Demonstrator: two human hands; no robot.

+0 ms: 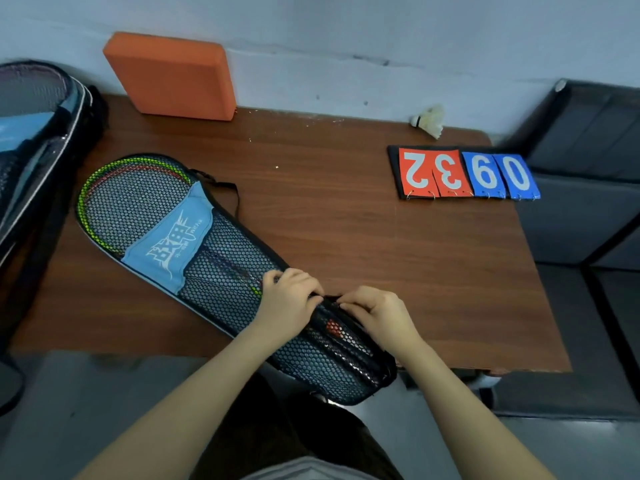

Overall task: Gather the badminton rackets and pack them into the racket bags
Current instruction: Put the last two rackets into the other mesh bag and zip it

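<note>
A black mesh racket bag (221,265) with a light blue printed panel lies diagonally across the brown table (363,244). Its handle end hangs over the near edge. Through the mesh I see green and red racket frames (104,181) and their shafts. My left hand (287,299) pinches the bag's upper edge near the middle. My right hand (374,313) grips the same edge just to the right, fingers closed on the black rim. A second racket bag (38,109), holding a racket, leans at the far left.
An orange foam block (169,76) leans against the wall at the back. A shuttlecock (429,121) lies at the back right. A flip scoreboard (464,174) reading 32 and 60 upside down lies on the right. Dark bins (588,168) stand beyond the table's right edge.
</note>
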